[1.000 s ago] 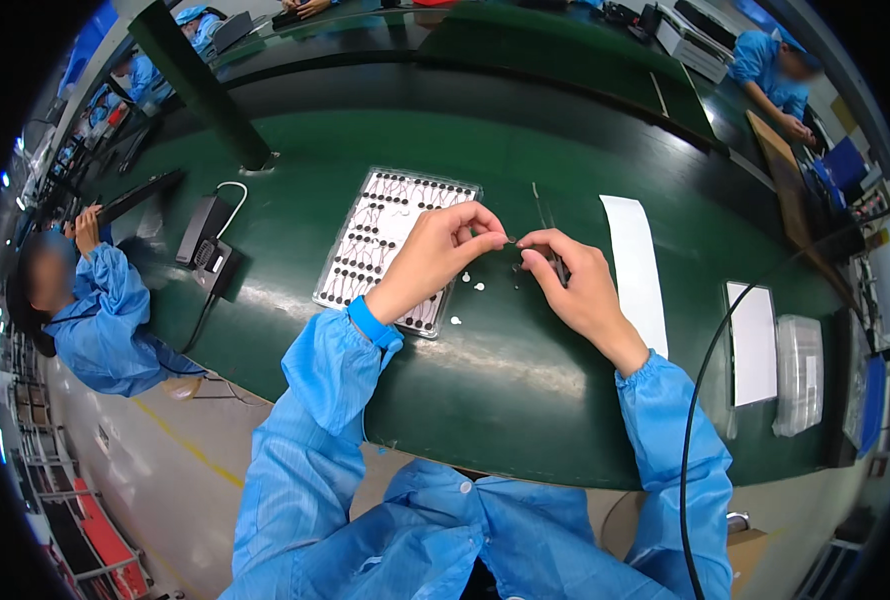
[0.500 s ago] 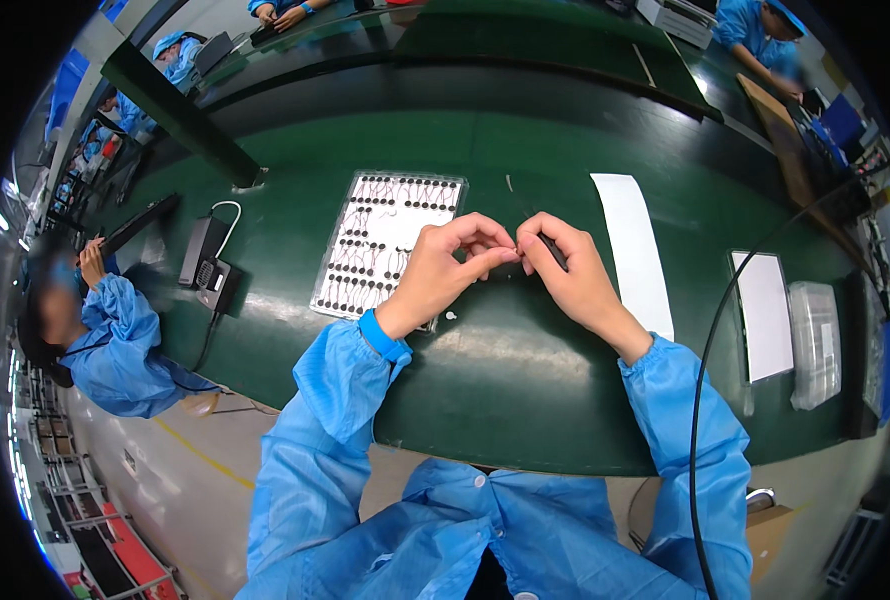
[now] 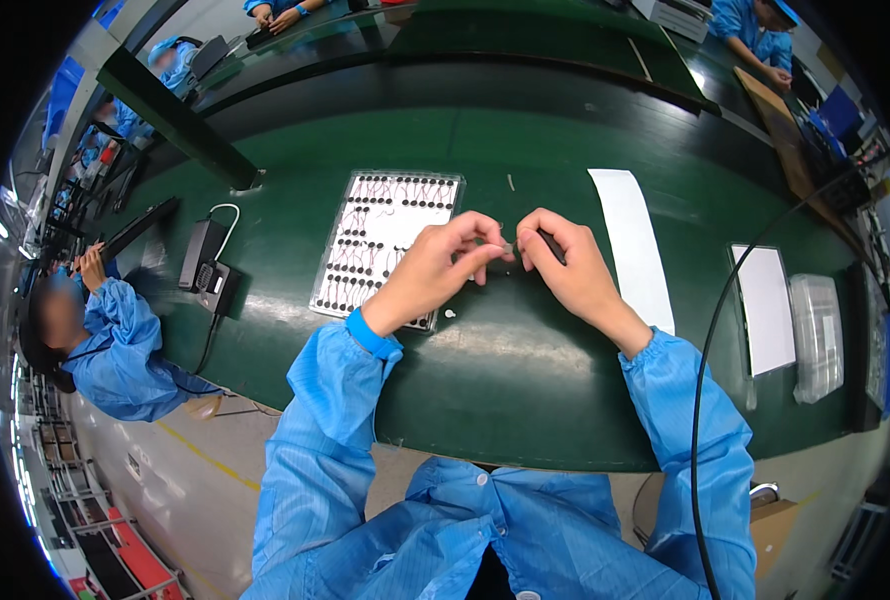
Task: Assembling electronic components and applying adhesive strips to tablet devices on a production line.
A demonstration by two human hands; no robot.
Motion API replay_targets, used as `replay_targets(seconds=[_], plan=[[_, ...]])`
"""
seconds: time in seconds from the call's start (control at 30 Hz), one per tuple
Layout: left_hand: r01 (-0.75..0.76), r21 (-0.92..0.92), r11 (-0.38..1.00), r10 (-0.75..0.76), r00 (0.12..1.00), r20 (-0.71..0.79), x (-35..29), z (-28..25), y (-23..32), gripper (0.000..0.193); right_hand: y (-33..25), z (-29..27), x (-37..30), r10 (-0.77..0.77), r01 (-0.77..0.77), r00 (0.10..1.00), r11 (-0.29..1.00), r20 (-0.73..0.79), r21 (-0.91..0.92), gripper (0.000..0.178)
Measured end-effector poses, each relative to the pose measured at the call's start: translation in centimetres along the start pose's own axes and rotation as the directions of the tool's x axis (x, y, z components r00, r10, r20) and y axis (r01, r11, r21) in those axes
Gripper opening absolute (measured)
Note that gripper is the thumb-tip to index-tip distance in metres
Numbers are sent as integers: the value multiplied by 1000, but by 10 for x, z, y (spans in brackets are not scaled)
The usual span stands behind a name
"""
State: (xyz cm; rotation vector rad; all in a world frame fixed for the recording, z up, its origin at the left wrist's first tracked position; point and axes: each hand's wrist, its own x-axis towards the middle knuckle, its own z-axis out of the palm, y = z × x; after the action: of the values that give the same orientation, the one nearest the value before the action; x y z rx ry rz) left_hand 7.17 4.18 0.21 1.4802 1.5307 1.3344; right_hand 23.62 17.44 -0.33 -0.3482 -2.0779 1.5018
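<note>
My left hand (image 3: 437,268) is closed in a pinch above the green table, its fingertips on a tiny pale piece (image 3: 508,247) too small to name. Close beside it, my right hand (image 3: 575,272) grips a slim black pen-like tool (image 3: 554,246); its tip is hidden by the fingers. The fingertips of both hands nearly meet at the tiny piece. Left of my hands, partly under my left wrist, lies a clear tray with a white sheet (image 3: 400,222), bearing rows of small round black parts with thin wires (image 3: 350,292). A small white bit (image 3: 450,314) lies beside the tray.
A white paper strip (image 3: 633,245) lies right of my hands. Farther right are a white sheet (image 3: 763,310) and a clear plastic box (image 3: 817,340). A black cable (image 3: 703,400) hangs across my right sleeve. A black adapter-like device (image 3: 205,255) and a co-worker (image 3: 120,340) are at left.
My hands have drawn slightly apart, the left shifting a little left. The tiny pale piece between the fingertips shows more clearly now. The black tool has tilted within my right hand.
</note>
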Motion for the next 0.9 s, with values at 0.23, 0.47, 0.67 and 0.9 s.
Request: replay_targets(seconds=[0.23, 0.47, 0.67, 0.9], plan=[[167, 422, 891, -36, 953, -302, -2, -63, 0, 6, 0, -9, 6, 49, -49, 997, 999, -54, 12, 17], [152, 733, 663, 179, 919, -352, -6, -65, -5, 8, 4, -8, 3, 45, -41, 998, 997, -51, 67, 15], [-138, 434, 891, 210, 970, -123, -3, -11, 12, 38, -9, -5, -1, 18, -19, 1000, 998, -6, -57, 14], [-268, 623, 735, 393, 917, -69, -8, -1, 2, 25, -18, -3, 1, -25, 31, 998, 996, 65, -89, 12]])
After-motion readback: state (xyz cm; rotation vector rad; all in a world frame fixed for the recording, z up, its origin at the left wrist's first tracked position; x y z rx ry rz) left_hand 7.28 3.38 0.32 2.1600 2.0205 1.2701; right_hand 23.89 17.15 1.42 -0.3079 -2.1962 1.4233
